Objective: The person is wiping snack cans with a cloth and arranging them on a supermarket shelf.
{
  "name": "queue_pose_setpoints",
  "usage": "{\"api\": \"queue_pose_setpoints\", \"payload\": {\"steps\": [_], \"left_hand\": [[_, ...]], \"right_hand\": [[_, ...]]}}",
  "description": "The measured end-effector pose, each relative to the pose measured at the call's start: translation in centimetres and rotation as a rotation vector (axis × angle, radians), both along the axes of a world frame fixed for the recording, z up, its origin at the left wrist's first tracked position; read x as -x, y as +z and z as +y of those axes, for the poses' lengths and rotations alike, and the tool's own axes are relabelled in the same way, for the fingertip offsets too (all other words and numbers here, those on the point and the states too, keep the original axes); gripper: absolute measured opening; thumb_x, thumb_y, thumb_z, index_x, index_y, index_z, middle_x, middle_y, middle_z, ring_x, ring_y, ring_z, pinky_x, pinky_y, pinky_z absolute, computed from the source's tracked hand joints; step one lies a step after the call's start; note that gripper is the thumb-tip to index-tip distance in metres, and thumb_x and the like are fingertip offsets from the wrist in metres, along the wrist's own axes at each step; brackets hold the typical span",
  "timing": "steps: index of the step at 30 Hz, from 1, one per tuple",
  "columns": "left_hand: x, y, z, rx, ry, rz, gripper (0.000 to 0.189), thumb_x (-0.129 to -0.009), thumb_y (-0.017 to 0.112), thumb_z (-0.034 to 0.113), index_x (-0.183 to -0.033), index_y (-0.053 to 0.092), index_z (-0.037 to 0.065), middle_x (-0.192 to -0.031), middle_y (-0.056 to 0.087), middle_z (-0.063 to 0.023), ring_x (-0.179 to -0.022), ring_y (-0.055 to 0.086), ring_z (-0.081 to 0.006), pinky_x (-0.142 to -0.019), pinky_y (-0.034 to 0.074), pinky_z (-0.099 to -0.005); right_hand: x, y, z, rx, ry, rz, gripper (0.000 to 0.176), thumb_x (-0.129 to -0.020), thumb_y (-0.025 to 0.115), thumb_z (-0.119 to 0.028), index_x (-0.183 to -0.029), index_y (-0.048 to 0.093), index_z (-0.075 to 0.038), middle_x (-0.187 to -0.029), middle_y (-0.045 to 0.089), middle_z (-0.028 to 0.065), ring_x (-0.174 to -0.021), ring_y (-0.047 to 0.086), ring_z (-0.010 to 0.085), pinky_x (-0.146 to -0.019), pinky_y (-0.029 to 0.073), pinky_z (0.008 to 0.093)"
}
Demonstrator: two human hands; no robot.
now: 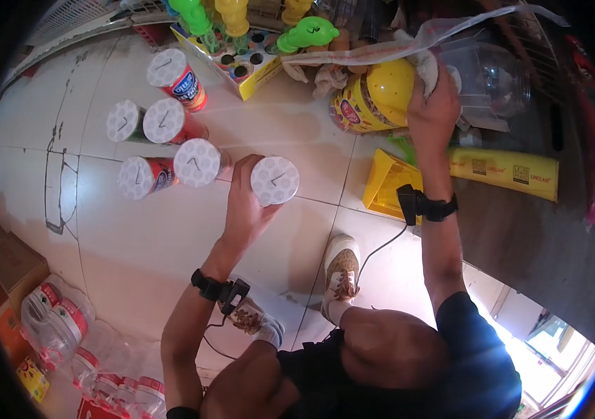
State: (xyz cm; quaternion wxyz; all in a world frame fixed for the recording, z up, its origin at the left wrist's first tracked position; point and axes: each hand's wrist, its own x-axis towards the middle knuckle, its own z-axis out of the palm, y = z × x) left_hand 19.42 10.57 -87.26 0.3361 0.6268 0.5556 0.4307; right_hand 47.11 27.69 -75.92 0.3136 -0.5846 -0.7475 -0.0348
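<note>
My left hand [244, 202] is wrapped round a canister [274, 181] with a pale, dotted lid that bears a dark tick-like mark. Similar canisters stand on the tiles to its left, among them a red and blue one [187, 89] and one whose lid [197, 163] is nearest my hand. My right hand [435, 110] is closed on a white cloth [427, 75], just beside the domed yellow lid of a jar [364, 108]. Whether its fingers touch the lid cannot be made out.
A carton [259, 75] holds green and yellow topped bottles at the back. A yellow bin [386, 183] and a long yellow package [507, 172] lie at right. A clear plastic jar [493, 84] stands behind. Shrink-wrapped bottles [56, 325] sit at lower left.
</note>
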Motion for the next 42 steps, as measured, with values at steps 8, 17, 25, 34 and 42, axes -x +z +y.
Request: {"api": "queue_pose_setpoints", "payload": {"steps": [8, 17, 25, 34, 42], "left_hand": [[0.2, -0.9, -0.8, 0.005, 0.058, 0.001, 0.068, -0.068, 0.084, 0.006, -0.127, 0.051, 0.001, -0.119, 0.06, -0.017, -0.11, 0.06, -0.0312, -0.095, 0.049, -0.0375], [5.5, 2.3, -6.9, 0.054, 0.162, -0.029, 0.066, -0.068, 0.085, 0.007, -0.126, 0.055, 0.001, -0.117, 0.065, -0.0139, -0.104, 0.067, -0.0268, -0.089, 0.054, -0.0343], [13.6, 5.8, -13.5, 0.226, 0.371, 0.064, 0.072, -0.063, 0.087, 0.005, -0.126, 0.054, 0.0, -0.124, 0.063, -0.0146, -0.111, 0.063, -0.0238, -0.094, 0.052, -0.035], [17.4, 9.2, -14.8, 0.264, 0.602, 0.027, 0.073, -0.065, 0.086, 0.002, -0.13, 0.052, -0.002, -0.127, 0.061, -0.0159, -0.113, 0.062, -0.0265, -0.098, 0.05, -0.0363], [18.3, 21.3, -14.6, 0.243, 0.651, 0.062, 0.07, -0.07, 0.083, 0.003, -0.132, 0.05, -0.003, -0.126, 0.061, -0.015, -0.114, 0.061, -0.0252, -0.097, 0.049, -0.0356]], "right_hand": [[2.1, 0.8, -1.7, -0.064, -0.112, -0.429, 0.064, -0.088, 0.066, -0.044, -0.137, 0.051, -0.005, -0.133, 0.057, 0.0198, -0.131, 0.045, 0.0389, -0.113, 0.021, 0.0587], [13.2, -5.3, -8.8, 0.618, 0.684, 0.313, 0.071, -0.079, 0.074, -0.004, -0.142, 0.042, -0.002, -0.137, 0.053, 0.0165, -0.131, 0.048, 0.0303, -0.112, 0.035, 0.0407], [22.5, -10.3, -9.7, 0.833, 0.614, 0.538, 0.075, -0.071, 0.086, -0.014, -0.134, 0.047, -0.005, -0.128, 0.06, 0.0129, -0.121, 0.058, 0.0263, -0.102, 0.046, 0.0362], [19.2, -7.3, -7.4, 0.803, 0.661, 0.487, 0.068, -0.068, 0.087, -0.012, -0.127, 0.053, -0.005, -0.118, 0.066, 0.0101, -0.112, 0.064, 0.0224, -0.097, 0.049, 0.0342], [11.8, 4.6, -7.3, 0.868, 0.522, 0.381, 0.067, -0.068, 0.086, -0.01, -0.126, 0.053, -0.004, -0.12, 0.062, 0.0097, -0.113, 0.061, 0.0205, -0.097, 0.048, 0.0335]]}}
